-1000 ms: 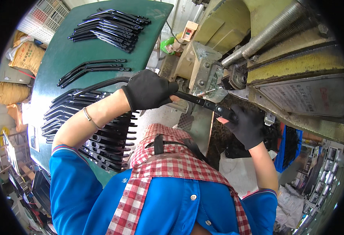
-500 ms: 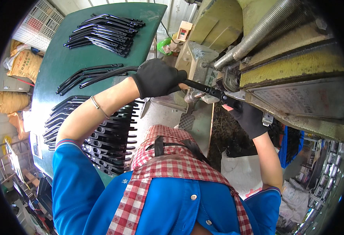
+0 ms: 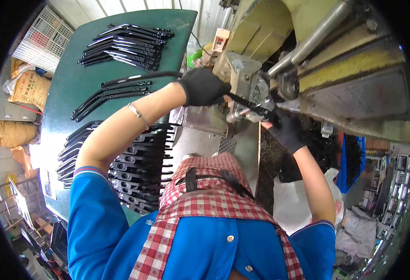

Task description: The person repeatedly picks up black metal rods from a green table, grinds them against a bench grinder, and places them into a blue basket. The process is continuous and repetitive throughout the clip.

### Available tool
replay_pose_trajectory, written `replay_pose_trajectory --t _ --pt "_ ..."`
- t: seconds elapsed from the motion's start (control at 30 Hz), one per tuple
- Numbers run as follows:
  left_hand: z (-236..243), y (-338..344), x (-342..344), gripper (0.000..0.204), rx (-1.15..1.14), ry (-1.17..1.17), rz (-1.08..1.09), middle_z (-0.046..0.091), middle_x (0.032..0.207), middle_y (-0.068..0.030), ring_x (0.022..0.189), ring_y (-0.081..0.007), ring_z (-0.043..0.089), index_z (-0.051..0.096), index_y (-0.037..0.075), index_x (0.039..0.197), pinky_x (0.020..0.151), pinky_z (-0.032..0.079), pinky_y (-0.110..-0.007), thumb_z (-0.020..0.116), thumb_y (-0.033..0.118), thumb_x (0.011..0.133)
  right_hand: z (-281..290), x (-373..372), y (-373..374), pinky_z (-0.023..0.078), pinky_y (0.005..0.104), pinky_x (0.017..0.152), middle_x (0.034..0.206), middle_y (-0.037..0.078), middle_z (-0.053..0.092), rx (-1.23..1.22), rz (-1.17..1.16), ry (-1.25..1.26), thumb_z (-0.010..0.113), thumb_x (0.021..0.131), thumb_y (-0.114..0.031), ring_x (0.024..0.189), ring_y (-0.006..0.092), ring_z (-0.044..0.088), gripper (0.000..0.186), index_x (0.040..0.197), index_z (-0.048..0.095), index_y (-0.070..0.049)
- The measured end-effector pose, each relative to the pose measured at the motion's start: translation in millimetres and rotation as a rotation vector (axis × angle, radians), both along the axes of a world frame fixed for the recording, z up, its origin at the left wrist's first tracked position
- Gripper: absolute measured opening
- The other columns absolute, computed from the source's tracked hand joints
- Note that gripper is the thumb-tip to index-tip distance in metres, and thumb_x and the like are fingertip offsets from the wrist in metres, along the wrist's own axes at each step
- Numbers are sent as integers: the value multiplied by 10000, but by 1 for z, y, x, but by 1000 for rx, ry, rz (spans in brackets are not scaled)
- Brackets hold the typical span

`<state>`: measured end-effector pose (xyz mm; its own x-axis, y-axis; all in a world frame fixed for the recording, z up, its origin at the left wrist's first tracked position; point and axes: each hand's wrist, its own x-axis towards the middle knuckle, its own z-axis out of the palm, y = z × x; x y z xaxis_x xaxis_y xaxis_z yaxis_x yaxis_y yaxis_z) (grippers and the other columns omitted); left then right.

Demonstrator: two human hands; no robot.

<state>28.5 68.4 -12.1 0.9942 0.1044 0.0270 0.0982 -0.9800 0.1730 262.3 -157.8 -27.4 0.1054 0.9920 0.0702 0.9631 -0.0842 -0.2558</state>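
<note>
A long black bent metal arm (image 3: 246,103), shaped like a wiper arm, runs from over the table to the machine's metal fixture (image 3: 236,113). My left hand (image 3: 205,87), in a black glove with bare fingertips, is closed round its middle. The arm's left part (image 3: 142,77) sticks out behind that hand, above the table. My right hand (image 3: 285,133), gloved likewise, is closed at the arm's other end beside the fixture, its bare thumb tip showing. The exact seat of that end is hidden by the fingers and metal parts.
On the green table (image 3: 69,60) lie bent black arms (image 3: 125,44) in groups and a dense row of black parts (image 3: 137,168). The yellow-green machine (image 3: 354,79) looms at right, a threaded rod (image 3: 321,32) beside it. Below are a foot pedal (image 3: 226,145) and a blue crate (image 3: 353,163).
Both hands are still on the black arm. Its left end has shifted right and away from the loose arms on the table. The machine's plate at right has shifted and looks blurred.
</note>
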Motion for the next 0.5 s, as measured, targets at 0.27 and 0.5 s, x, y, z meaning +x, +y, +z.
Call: replay_pose_trajectory --t 0.27,0.5 --pt "-3 6 -1 257 -40 -21 -16 628 723 -119 698 -358 643 575 115 917 601 494 -465 625 361 865 17 -43 -9 469 421 783 950 134 628 408 -12 -205 716 795 -247 879 353 595 296 1016 610 -81" --pt "-5 9 -11 218 -33 -21 23 636 746 -114 715 -346 648 592 137 920 619 497 -465 662 313 813 -26 -83 -28 466 402 754 844 97 609 429 206 247 679 754 -27 820 328 590 156 890 607 -52"
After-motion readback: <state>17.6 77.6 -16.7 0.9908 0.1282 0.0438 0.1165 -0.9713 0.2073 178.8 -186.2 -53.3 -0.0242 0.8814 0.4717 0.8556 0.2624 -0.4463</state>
